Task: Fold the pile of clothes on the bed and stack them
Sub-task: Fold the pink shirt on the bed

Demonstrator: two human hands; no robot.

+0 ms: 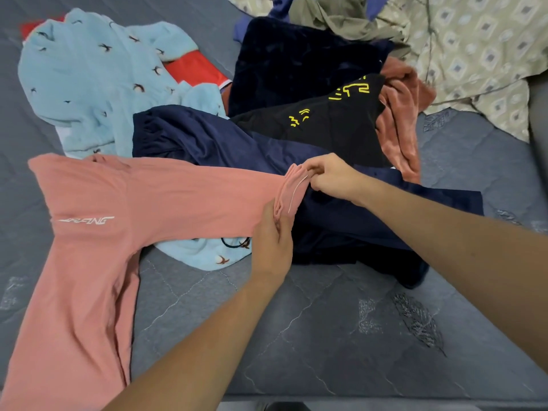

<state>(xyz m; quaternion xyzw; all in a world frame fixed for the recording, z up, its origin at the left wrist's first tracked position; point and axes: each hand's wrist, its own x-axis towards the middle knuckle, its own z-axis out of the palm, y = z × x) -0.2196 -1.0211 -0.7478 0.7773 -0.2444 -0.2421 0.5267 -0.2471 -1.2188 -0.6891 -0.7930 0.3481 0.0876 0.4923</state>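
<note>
Together, both hands (274, 235) (332, 178) pinch the pink garment's (124, 203) bunched edge.

Pink garment (118, 203) stretched across jumbled clothes (296, 114)

Even, soft indoor light, moderately bright; no glare. Faint shadows under forearms toward 6 o'clock. Wide-angle bending at edges. Slight softness throughout, corners blurrier.

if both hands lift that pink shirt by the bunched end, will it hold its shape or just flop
Probably flop: the salmon-pink knit shirt with white lettering gathers into tight pleats where the left hand and right hand pinch it. It drapes over the grey quilted mattress, so it seems thin and light. Its loose lower part would likely trail.
</note>
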